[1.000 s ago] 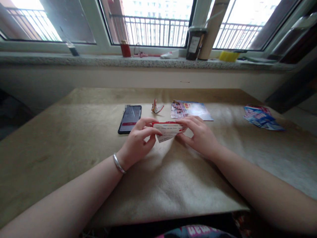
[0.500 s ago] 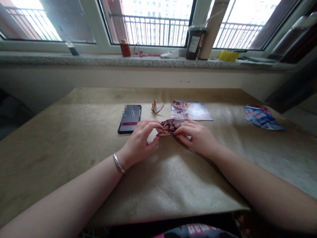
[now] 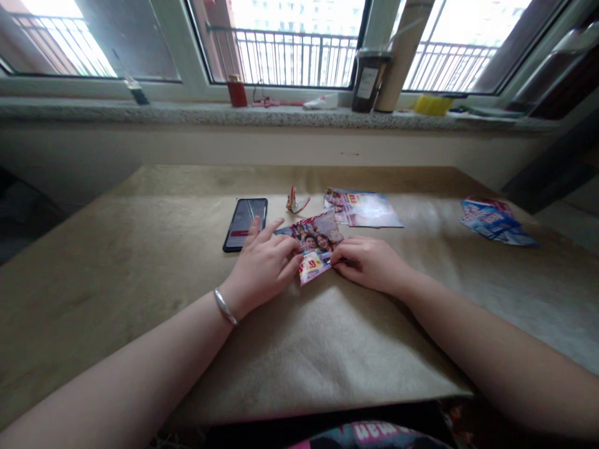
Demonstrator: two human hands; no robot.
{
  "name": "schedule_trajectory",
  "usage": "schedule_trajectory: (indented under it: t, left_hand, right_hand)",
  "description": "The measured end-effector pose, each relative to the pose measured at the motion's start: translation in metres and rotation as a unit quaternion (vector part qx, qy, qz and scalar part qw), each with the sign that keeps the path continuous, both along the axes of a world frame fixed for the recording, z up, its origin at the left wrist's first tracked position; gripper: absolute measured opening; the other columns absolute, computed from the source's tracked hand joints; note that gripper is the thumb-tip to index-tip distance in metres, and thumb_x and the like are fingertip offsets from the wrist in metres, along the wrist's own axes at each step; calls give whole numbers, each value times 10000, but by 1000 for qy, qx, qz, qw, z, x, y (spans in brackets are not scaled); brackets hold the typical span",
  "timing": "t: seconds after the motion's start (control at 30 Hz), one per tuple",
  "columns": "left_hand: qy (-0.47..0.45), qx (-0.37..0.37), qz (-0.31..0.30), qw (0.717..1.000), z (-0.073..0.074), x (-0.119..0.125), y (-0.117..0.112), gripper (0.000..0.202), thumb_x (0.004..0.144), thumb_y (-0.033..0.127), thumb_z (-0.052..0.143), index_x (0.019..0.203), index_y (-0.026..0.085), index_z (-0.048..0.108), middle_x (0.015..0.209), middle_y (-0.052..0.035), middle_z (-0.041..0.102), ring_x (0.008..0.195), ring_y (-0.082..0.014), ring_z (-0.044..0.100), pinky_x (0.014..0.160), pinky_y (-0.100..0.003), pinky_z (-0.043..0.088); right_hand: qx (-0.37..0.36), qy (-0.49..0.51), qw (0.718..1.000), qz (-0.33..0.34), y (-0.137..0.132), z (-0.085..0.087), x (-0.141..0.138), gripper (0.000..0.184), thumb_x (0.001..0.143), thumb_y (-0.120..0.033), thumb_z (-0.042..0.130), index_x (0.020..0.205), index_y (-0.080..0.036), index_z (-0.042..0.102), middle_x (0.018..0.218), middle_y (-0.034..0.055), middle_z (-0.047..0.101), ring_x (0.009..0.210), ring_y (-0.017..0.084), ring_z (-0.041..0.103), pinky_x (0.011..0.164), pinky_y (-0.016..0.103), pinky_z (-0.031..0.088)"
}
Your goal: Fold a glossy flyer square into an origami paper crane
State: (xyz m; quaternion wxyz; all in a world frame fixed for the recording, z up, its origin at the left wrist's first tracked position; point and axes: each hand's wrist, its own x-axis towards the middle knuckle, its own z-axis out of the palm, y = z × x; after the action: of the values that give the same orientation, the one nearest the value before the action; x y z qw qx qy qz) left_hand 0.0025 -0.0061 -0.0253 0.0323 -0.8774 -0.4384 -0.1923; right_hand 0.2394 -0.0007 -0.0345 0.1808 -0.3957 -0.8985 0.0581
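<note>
A glossy printed leaflet piece (image 3: 321, 238) with a photo of faces and a yellow patch lies tilted between my two hands. My left hand (image 3: 266, 259), with a silver bangle at its wrist, pinches the leaflet's left side between thumb and forefinger. Its other fingers are spread out, reaching over the lower right edge of a dark phone (image 3: 241, 224). My right hand (image 3: 367, 262) has its fingers curled and pinches the leaflet's lower right edge. Just behind the leaflet stands a small folded paper shape (image 3: 294, 201). Further right lie flat printed sheets (image 3: 372, 209).
A fanned pile of blue and red printed papers (image 3: 498, 222) rests at the table's right side. The tan-covered table (image 3: 299, 349) meets a wall below a stone windowsill (image 3: 187, 115), which holds a red bottle (image 3: 236, 91), a dark lidded container (image 3: 369, 81) and a yellow object (image 3: 433, 105).
The leaflet, folded into a narrow strip before, is now opened out and turned at an angle. My left hand's outer fingers have spread towards the phone. My right hand has shifted slightly nearer me.
</note>
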Motion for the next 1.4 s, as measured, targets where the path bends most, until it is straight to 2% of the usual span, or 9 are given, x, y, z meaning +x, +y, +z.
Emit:
schedule_trajectory:
  t: [0.17, 0.27, 0.33, 0.53, 0.63, 0.77, 1.03, 1.17, 1.4]
  left_hand:
    - [22, 7, -72, 997, 3, 0, -1, 239, 890, 306, 449, 1013, 234, 641, 1043, -36, 652, 1230, -226, 438, 1137, -518, 60]
    - [30, -8, -119, 992, 1, -1, 0, 258, 905, 314, 431, 1025, 268, 655, 966, -17, 649, 1093, -193, 542, 1136, -510, 50]
    - [28, -20, -149, 988, 0, -1, 0, 267, 910, 310, 425, 1062, 277, 642, 1021, -14, 639, 1059, -176, 560, 1137, -495, 63]
    - [31, -79, -234, 968, 2, 2, 0, 272, 909, 297, 435, 1120, 244, 599, 1155, -22, 625, 1108, -182, 536, 1072, -413, 279]
    - [21, -88, -244, 965, 1, 2, 2, 275, 913, 302, 431, 1120, 234, 599, 1170, -31, 617, 1108, -191, 529, 994, -384, 374]
    - [12, -88, -254, 963, -2, 0, 3, 280, 914, 316, 434, 1123, 231, 600, 1175, -50, 608, 1089, -203, 535, 957, -391, 408]
    - [12, -94, -263, 960, -4, 0, 3, 307, 878, 300, 490, 1171, 245, 568, 1222, -55, 573, 1122, -221, 510, 973, -421, 407]
    - [25, -97, -262, 960, -4, -1, 2, 367, 862, 290, 504, 1225, 245, 530, 1259, -61, 548, 1156, -231, 486, 999, -430, 390]
    - [25, -120, -262, 957, -4, -2, 2, 446, 830, 272, 537, 1274, 263, 489, 1330, -64, 491, 1219, -235, 439, 1038, -440, 358]
  right_hand:
    - [-4, -21, 1000, 13, 0, 3, 0, 122, 754, -159, 533, 813, -214, 625, 845, 25, 670, 824, 167, 587, 743, 270, 442]
    - [-5, -12, 1000, 13, 0, 4, -1, 123, 741, -139, 527, 793, -209, 614, 818, 27, 665, 807, 167, 578, 731, 270, 438]
    - [-7, -2, 1000, 6, 1, 4, -1, 117, 738, -135, 530, 785, -205, 611, 814, 30, 661, 802, 165, 576, 728, 268, 437]
    - [-10, 26, 1000, 13, 3, 1, 0, 120, 754, -153, 557, 826, -209, 635, 841, 38, 667, 823, 172, 579, 749, 287, 441]
    - [-11, 37, 999, 25, 4, -2, 1, 104, 793, -193, 561, 846, -221, 646, 857, 33, 674, 848, 175, 581, 780, 304, 441]
    - [-13, 51, 999, 14, 6, -6, 0, 98, 823, -236, 555, 838, -215, 650, 878, 41, 669, 872, 178, 578, 803, 313, 445]
    - [-16, 74, 996, -41, 8, -7, 0, 126, 832, -213, 522, 844, -198, 646, 882, 52, 664, 887, 188, 578, 825, 330, 455]
    - [-18, 109, 991, -81, 9, -9, 1, 105, 818, -226, 541, 822, -199, 643, 975, 57, 643, 933, 181, 578, 872, 331, 450]
    - [-26, 108, 981, -159, 14, -9, 4, 166, 817, -336, 548, 826, -195, 635, 1058, 89, 597, 1010, 214, 559, 911, 361, 430]
